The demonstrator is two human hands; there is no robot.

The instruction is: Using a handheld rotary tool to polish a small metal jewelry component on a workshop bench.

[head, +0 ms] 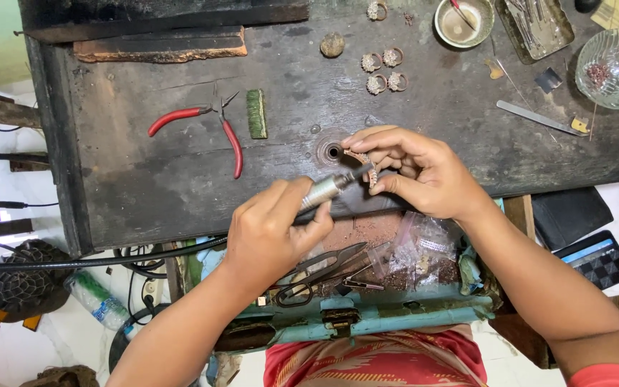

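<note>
I see the left hand clenched round the silver rotary handpiece, tip angled up and away toward the right hand. That hand pinches a small ring between fingertips, right at the tool tip, touching or nearly so; I can't tell which. Most of the ring is hidden by fingers, its detail too small to make out. Beyond the hands, the dark workbench has open room; red-handled pliers lie well off beyond the left hand, four rings above the right. Below, scissors sit in the tray.
</note>
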